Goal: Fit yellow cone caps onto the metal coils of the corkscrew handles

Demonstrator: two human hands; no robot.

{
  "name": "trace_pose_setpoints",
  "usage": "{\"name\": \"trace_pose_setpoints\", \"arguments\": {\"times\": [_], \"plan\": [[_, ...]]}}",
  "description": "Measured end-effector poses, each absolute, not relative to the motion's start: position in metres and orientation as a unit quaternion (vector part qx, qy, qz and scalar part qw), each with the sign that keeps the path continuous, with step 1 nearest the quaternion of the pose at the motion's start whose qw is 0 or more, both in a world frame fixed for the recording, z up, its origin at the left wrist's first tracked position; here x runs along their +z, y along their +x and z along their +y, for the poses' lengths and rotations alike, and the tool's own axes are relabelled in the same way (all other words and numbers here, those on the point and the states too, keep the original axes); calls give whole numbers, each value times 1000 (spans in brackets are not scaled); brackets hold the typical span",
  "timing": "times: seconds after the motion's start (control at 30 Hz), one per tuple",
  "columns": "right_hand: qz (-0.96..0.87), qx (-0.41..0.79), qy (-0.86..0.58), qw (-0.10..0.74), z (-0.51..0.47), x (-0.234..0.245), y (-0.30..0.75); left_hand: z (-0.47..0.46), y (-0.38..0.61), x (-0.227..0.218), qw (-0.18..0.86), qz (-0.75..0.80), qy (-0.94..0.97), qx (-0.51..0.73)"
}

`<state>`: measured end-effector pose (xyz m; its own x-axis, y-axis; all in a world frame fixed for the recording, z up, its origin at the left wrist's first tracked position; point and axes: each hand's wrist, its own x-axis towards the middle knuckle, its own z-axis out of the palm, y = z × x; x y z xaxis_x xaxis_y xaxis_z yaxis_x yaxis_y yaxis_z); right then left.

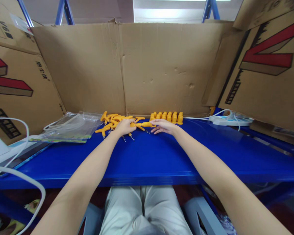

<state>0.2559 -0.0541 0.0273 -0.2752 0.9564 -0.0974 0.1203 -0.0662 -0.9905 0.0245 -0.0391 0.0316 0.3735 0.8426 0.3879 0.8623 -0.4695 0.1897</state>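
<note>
Over the far part of the table, my left hand (124, 127) is closed around the handle end of an orange corkscrew. My right hand (163, 126) pinches the right end of a slim orange sleeve (145, 124) between thumb and fingers. The sleeve and the corkscrew lie in one line between my hands; the screw itself is hidden. Around my left hand lies a loose pile of orange T-handled corkscrews (102, 130) with bare metal spirals. Behind my right hand, orange bell-shaped pieces (180, 118) stand upright in close rows.
Clear plastic bags (71, 125) lie left of the pile on the blue table (147, 160). White power strips with cables sit at the far left and at the right (230, 120). A cardboard wall (161, 68) closes off the back, with printed boxes at both sides.
</note>
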Motion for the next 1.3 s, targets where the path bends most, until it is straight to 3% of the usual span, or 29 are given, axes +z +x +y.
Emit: {"name": "trace_pose_setpoints", "arguments": {"times": [0.27, 0.93, 1.3], "plan": [[-529, 581, -436, 439, -54, 32, 252, -35, 25, 30, -12, -502, -830, -245], [-533, 569, -467, 417, -51, 28, 252, -30, 23, 26, 13, -491, -837, -242], [-466, 613, -431, 471, -55, 36, 247, -31, 25, 26, 17, -501, -828, -252]]}}
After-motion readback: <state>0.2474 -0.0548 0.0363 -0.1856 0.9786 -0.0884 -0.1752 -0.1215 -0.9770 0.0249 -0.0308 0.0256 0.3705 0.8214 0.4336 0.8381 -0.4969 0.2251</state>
